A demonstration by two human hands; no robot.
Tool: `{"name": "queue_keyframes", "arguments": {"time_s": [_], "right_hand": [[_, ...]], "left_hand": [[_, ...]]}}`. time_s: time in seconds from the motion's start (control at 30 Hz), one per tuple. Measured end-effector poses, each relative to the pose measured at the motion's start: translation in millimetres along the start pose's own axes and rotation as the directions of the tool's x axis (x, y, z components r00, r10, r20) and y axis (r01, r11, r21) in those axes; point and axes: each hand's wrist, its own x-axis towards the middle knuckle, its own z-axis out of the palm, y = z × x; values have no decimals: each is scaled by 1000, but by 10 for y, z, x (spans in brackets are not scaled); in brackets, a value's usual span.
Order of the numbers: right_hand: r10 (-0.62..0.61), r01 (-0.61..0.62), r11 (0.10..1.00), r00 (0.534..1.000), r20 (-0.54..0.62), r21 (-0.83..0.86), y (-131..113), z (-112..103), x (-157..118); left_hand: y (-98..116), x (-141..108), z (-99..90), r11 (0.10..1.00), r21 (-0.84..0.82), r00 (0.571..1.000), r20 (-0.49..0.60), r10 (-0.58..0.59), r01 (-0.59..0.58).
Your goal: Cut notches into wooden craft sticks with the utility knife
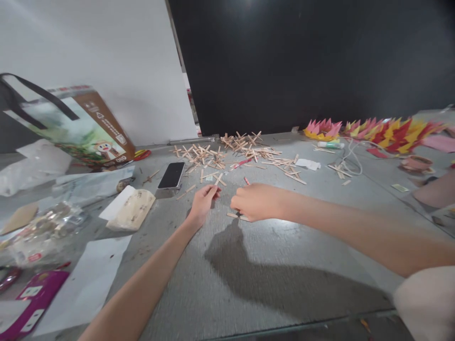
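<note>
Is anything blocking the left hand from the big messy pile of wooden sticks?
Nothing tall that I see. A few low, loose sticks lie on the table between the left hand and the pile; the phone is off to the left.

- The left hand is bare, with slim fingers.
- The left forearm is bare too, slender and smooth in outline, widening gently towards the lower edge of the view.
- The right hand is likewise bare.
- The right forearm is uncovered and slim.
- Near the right elbow a pale, off-white sleeve begins, looking plain, loose and rounded, its weave too blurred to read.
</note>
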Motion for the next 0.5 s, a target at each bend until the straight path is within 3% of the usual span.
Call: {"name": "queue_keyframes", "arguments": {"time_s": [0.2, 0.5], "right_hand": [[8, -9, 1000, 996, 90, 13, -54, -163, 23], [-11, 9, 1000, 995, 98, 18, -3, -134, 64]], "left_hand": [[-57, 25, 3, 996, -91, 1000, -17, -9, 8], [-62, 26, 8, 993, -122, 1000, -27, -1, -2]]}}
